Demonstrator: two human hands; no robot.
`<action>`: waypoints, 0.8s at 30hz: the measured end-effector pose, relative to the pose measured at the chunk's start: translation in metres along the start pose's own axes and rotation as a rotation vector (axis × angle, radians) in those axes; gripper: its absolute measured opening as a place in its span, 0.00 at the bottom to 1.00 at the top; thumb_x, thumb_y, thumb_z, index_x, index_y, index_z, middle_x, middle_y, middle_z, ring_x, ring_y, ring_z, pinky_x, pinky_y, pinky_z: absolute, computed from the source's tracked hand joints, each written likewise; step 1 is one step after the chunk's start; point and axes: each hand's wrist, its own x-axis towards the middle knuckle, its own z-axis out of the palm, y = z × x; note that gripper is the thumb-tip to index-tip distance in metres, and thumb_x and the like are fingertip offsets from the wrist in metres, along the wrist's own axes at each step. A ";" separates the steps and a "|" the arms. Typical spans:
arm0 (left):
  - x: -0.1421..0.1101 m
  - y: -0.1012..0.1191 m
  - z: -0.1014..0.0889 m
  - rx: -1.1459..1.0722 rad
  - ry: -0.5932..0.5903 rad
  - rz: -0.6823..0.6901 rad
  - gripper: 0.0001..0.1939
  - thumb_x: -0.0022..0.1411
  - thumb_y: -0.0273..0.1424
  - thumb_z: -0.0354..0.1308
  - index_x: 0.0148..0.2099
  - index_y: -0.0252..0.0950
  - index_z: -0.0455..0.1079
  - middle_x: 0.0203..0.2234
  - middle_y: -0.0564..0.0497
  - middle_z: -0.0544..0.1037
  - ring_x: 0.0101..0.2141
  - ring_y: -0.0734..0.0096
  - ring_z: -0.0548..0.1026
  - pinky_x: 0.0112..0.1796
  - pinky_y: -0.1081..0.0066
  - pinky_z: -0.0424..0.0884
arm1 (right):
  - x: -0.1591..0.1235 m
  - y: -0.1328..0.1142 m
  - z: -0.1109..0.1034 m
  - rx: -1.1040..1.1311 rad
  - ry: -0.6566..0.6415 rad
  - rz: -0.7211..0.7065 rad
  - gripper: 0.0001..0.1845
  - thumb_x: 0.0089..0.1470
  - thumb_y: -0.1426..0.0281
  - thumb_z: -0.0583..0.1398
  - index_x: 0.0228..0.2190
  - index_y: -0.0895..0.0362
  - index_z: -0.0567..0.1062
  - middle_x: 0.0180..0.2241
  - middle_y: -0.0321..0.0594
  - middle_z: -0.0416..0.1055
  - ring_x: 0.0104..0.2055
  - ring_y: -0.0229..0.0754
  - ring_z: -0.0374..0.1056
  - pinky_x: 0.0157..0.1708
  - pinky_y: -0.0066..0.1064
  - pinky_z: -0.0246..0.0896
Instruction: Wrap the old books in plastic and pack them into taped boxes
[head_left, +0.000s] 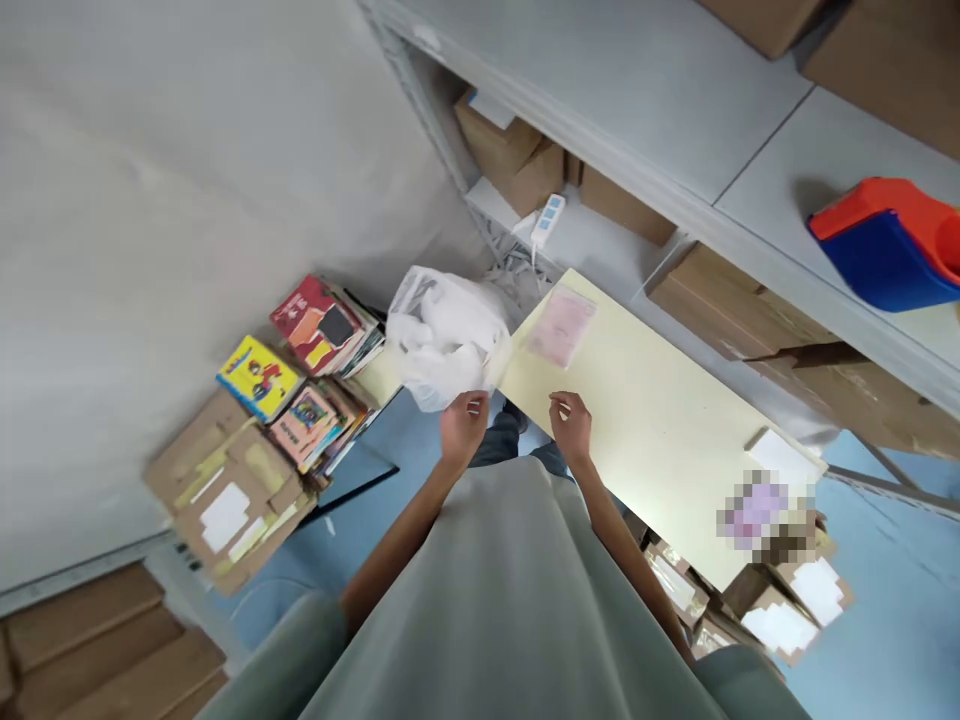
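"Pose first: what shows?"

"The left hand (463, 428) and the right hand (572, 428) are held out side by side in front of a grey-green shirt (517, 600), a clear gap between them. The left forearm (397, 540) and the right forearm (622, 540) slant inward from the elbows, with the wrists bent slightly."

"And the fingers?"

"Loosely curled on both, thumb and fingertips a narrow way apart. Nothing visible is held in either."

"What lies closest?"

"A white plastic bag (450, 340), full of pale stuff, just ahead of the left hand; whether they touch, one cannot tell. The right hand is beside the near edge of a cream table (645, 420). On the table's far-left corner lies a flat pink packet (562, 325)."

"Farther out?"

"To the left, a yellow-covered book (259, 380) and a red-covered book (319, 325) top two stacks, next to a taped cardboard box (266, 490). Ahead, a power strip (549, 220) sits on the lower shelf (607, 225); a red-and-blue plastic holder (885, 250) stands higher up, on the right."
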 end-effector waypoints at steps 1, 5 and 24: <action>-0.012 -0.009 -0.008 -0.001 0.030 -0.048 0.10 0.70 0.32 0.58 0.45 0.42 0.82 0.45 0.46 0.90 0.42 0.56 0.88 0.50 0.61 0.82 | -0.006 -0.003 0.003 0.013 -0.034 -0.012 0.12 0.64 0.64 0.58 0.39 0.50 0.82 0.46 0.47 0.82 0.50 0.51 0.82 0.57 0.53 0.84; -0.050 -0.051 -0.043 -0.024 0.137 -0.192 0.10 0.68 0.33 0.60 0.43 0.42 0.83 0.40 0.46 0.90 0.43 0.53 0.88 0.50 0.60 0.81 | -0.029 -0.019 0.014 0.035 -0.155 -0.063 0.08 0.61 0.61 0.62 0.37 0.51 0.80 0.44 0.47 0.82 0.49 0.51 0.83 0.58 0.52 0.83; -0.094 -0.432 -0.222 0.023 0.385 -0.526 0.21 0.69 0.43 0.60 0.52 0.32 0.81 0.55 0.31 0.84 0.59 0.37 0.81 0.61 0.50 0.74 | -0.232 -0.066 0.176 -0.105 -0.299 -0.158 0.18 0.63 0.51 0.64 0.40 0.51 0.82 0.44 0.49 0.85 0.49 0.54 0.84 0.57 0.49 0.80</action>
